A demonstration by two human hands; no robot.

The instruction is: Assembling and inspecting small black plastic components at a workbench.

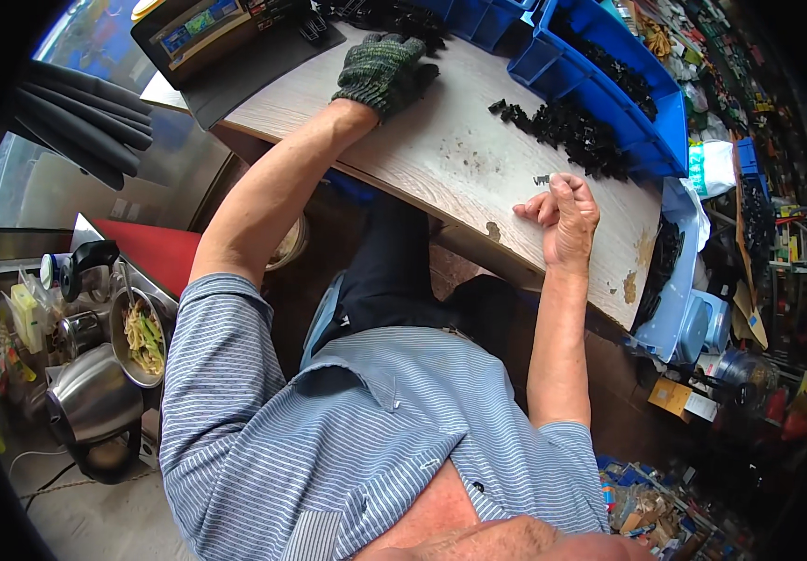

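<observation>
My left hand (382, 75), in a dark green knitted glove, rests near the table's far edge. Its fingers curl downward, and whatever they hold is hidden. Just beyond it lies a heap of small black parts (399, 21). My bare right hand (569, 222) is over the table's right half with its fingers bent closed. A tiny black toothed piece (542, 179) shows right beside its fingertips; whether it is gripped cannot be made out. Past this hand, a second pile of black parts (571, 136) spreads along a blue bin.
The whitish worktable (459, 140) has worn patches. A blue bin (599, 75) with black parts stands at the back right, and a dark propped case (216, 56) at the back left. A light blue tub (684, 280) is at right. A bowl of food (144, 341) and a kettle (95, 397) sit left.
</observation>
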